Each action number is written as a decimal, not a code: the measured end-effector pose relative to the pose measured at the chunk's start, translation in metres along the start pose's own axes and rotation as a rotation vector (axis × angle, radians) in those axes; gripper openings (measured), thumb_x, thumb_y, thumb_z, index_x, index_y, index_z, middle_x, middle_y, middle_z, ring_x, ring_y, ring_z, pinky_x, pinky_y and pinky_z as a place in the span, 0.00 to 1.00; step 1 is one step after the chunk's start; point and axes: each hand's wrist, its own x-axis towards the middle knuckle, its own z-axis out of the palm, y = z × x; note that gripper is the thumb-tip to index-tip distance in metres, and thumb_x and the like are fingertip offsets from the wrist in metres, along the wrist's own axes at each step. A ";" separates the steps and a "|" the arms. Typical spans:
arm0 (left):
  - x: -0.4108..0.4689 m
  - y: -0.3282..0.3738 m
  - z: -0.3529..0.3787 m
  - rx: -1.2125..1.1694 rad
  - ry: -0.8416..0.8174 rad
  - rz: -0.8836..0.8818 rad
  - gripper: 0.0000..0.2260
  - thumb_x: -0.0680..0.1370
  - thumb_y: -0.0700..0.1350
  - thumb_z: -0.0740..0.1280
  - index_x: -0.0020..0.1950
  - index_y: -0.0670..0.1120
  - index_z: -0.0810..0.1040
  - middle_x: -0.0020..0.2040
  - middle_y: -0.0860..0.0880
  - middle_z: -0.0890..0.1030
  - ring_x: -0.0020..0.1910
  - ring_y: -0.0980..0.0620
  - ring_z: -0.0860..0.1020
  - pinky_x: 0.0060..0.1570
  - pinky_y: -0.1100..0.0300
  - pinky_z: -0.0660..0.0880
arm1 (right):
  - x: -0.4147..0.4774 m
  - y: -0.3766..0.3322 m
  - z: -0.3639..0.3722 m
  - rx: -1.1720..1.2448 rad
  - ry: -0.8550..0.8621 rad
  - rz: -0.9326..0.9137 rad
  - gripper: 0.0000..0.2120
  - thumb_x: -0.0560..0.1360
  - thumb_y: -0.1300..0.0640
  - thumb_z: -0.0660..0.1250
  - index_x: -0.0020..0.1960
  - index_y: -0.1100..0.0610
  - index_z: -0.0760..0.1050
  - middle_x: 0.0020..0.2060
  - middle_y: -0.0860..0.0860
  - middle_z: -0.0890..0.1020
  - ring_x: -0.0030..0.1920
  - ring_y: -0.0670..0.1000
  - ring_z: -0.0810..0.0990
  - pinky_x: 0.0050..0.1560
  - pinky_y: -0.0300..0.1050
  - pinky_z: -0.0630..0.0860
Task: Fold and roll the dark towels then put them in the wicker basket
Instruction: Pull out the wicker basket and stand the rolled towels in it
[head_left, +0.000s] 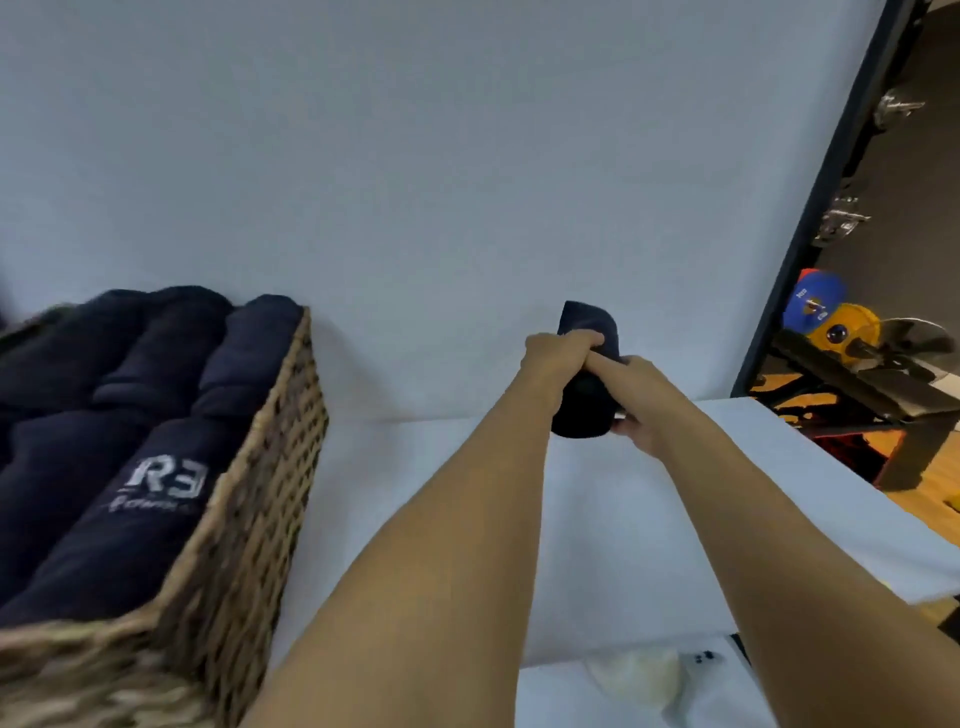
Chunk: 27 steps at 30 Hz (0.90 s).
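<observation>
Towel: dark navy rolled cloth towel (584, 402), compact tilted cylinder, held above white table (441, 493).
Left hand (563, 353): fingers wrapped round upper roll.
Right hand (641, 400): gripped lower roll.
Basket: woven wicker basket (260, 493), well left, held similar rolls.

A rolled dark towel (104, 545) in the wicker basket (249, 519) bears white "R3"; smaller script beneath is blurred.

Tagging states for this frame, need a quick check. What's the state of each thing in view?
rolled towel: rolled up, held in both hands, outside the basket.
left hand: grips the roll's upper end.
right hand: grips its lower end.
wicker basket: upright on the white table, packed with towels.
basket towels: rolled, lying side by side.
</observation>
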 end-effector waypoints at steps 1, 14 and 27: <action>-0.010 0.011 -0.027 0.017 0.045 0.040 0.23 0.70 0.51 0.72 0.60 0.41 0.76 0.53 0.42 0.82 0.52 0.43 0.81 0.57 0.48 0.78 | -0.008 -0.014 0.020 -0.003 -0.064 -0.041 0.15 0.75 0.53 0.69 0.58 0.60 0.76 0.50 0.55 0.85 0.50 0.53 0.83 0.48 0.47 0.82; -0.215 0.060 -0.348 0.247 0.525 0.149 0.08 0.70 0.52 0.68 0.41 0.48 0.80 0.42 0.46 0.84 0.40 0.47 0.81 0.45 0.57 0.77 | -0.131 -0.128 0.300 0.024 -0.475 -0.406 0.13 0.78 0.53 0.64 0.61 0.55 0.72 0.49 0.50 0.78 0.48 0.52 0.79 0.40 0.46 0.81; -0.264 -0.017 -0.422 0.398 0.507 -0.186 0.16 0.68 0.49 0.65 0.54 0.45 0.78 0.50 0.41 0.83 0.48 0.41 0.82 0.51 0.52 0.78 | -0.159 -0.077 0.408 -0.484 -0.587 -0.480 0.28 0.81 0.47 0.61 0.77 0.57 0.61 0.68 0.54 0.72 0.59 0.54 0.75 0.52 0.53 0.81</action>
